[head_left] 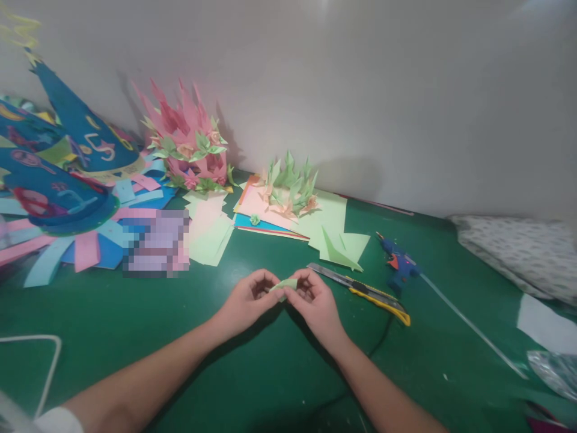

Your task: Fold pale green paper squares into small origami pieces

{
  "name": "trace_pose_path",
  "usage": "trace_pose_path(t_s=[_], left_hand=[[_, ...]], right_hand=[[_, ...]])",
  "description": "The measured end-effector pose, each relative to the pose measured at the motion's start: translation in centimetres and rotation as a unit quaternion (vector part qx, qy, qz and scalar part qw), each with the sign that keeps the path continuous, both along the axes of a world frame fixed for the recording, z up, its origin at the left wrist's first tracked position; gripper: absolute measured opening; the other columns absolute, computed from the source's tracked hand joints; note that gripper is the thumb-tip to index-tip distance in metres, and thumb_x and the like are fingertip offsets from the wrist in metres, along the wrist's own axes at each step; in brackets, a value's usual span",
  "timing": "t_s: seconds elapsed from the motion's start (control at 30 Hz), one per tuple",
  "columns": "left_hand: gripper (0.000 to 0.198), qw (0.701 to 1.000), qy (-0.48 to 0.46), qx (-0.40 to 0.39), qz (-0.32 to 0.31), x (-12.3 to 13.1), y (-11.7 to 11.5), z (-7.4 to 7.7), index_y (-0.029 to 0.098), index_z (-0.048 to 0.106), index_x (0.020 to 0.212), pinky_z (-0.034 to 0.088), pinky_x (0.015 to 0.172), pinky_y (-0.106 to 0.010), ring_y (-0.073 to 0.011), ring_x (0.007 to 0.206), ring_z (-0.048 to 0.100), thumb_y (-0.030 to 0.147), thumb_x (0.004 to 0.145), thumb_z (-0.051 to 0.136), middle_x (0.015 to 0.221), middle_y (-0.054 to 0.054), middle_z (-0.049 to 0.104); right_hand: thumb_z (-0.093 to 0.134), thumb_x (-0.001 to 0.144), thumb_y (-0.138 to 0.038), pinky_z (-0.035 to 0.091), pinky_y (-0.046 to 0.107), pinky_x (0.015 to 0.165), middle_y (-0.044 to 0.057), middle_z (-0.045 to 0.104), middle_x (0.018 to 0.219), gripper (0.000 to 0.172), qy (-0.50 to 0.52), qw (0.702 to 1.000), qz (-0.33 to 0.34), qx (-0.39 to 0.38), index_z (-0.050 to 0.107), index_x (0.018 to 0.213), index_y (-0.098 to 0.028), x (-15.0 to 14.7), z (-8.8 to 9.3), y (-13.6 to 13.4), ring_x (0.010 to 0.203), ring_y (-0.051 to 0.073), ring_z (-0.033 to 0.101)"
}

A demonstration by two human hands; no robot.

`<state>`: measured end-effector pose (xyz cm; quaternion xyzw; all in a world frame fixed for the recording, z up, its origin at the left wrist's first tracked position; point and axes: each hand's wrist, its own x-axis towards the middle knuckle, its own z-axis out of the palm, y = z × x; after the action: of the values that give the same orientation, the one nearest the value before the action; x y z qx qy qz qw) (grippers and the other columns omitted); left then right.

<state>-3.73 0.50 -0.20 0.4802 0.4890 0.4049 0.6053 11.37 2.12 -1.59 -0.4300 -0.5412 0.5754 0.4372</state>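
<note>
My left hand point(249, 299) and my right hand point(313, 299) meet over the green table point(135, 325), both pinching one small folded light-green paper piece point(285, 284) between their fingertips. The piece is held just above the table surface. Right of my right hand lies a yellow utility knife point(366, 289) with its blade out, and beyond it a blue glue gun point(398, 262).
Light-green and pink paper sheets point(211, 234) and a green-and-peach spiky paper flower point(291, 187) lie ahead. A larger pink paper flower point(189, 144) and blue cone hats point(85, 129) stand back left by the wall. Patterned cloth point(518, 252) lies at right, a white cord point(49, 367) at left.
</note>
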Motion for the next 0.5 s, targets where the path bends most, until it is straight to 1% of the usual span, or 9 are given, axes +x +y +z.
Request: trace_pose_path(t_s=[0.17,0.23,0.3,0.37,0.43,0.5], left_hand=[[0.022,1.0,-0.018,-0.007,0.019,0.08,-0.07,0.03,0.014,0.05,0.072,0.042,0.056,-0.023,-0.0089,0.058,0.051,0.035,0.073,0.058,0.067,0.002,0.054],[0.023,0.999,-0.024,-0.018,0.024,0.07,-0.09,0.11,0.015,0.05,0.072,0.043,0.055,-0.023,-0.009,0.057,0.051,0.036,0.073,0.058,0.064,0.002,0.055],[0.023,0.999,-0.02,-0.035,0.023,0.01,-0.06,0.23,0.015,0.049,0.07,0.042,0.056,-0.022,-0.0082,0.054,0.051,0.036,0.072,0.059,0.059,0.004,0.055],[0.024,0.999,-0.017,-0.044,0.026,-0.06,0.02,0.34,0.014,0.049,0.068,0.041,0.056,-0.022,-0.0076,0.052,0.051,0.035,0.072,0.059,0.057,0.004,0.055],[0.024,0.998,-0.014,-0.054,0.024,-0.13,0.08,0.43,0.014,0.049,0.068,0.04,0.055,-0.021,-0.0076,0.051,0.052,0.035,0.072,0.06,0.055,0.005,0.055],[0.024,0.998,-0.011,-0.06,0.022,-0.17,0.12,0.47,0.014,0.049,0.067,0.04,0.055,-0.021,-0.0077,0.05,0.052,0.035,0.072,0.06,0.054,0.005,0.055]], right_hand=[[0.062,0.073,-0.027,0.046,0.02,0.054,0.0,0.053,0.074,0.015,-0.022,0.999,-0.029,0.029,0.051,0.08,-0.018,0.1,-0.06,-0.11,0.061,0.01,0.053],[0.06,0.075,-0.027,0.047,0.022,0.056,0.002,0.057,0.077,0.013,-0.043,0.997,-0.041,0.053,0.053,0.082,-0.018,0.17,0.04,-0.28,0.064,0.012,0.056],[0.058,0.076,-0.024,0.049,0.025,0.062,0.004,0.06,0.082,0.009,-0.073,0.991,-0.045,0.104,0.056,0.083,-0.019,0.21,0.25,-0.46,0.072,0.015,0.058],[0.056,0.078,-0.021,0.049,0.029,0.069,0.005,0.061,0.085,0.005,-0.107,0.978,-0.047,0.176,0.06,0.082,-0.02,0.24,0.51,-0.58,0.08,0.017,0.058],[0.055,0.078,-0.018,0.048,0.032,0.073,0.005,0.062,0.085,0.008,-0.136,0.961,-0.046,0.238,0.062,0.079,-0.021,0.29,0.72,-0.61,0.082,0.018,0.058],[0.054,0.078,-0.016,0.048,0.032,0.073,0.005,0.063,0.085,0.011,-0.157,0.947,-0.04,0.277,0.064,0.079,-0.022,0.37,0.78,-0.56,0.082,0.018,0.059]])
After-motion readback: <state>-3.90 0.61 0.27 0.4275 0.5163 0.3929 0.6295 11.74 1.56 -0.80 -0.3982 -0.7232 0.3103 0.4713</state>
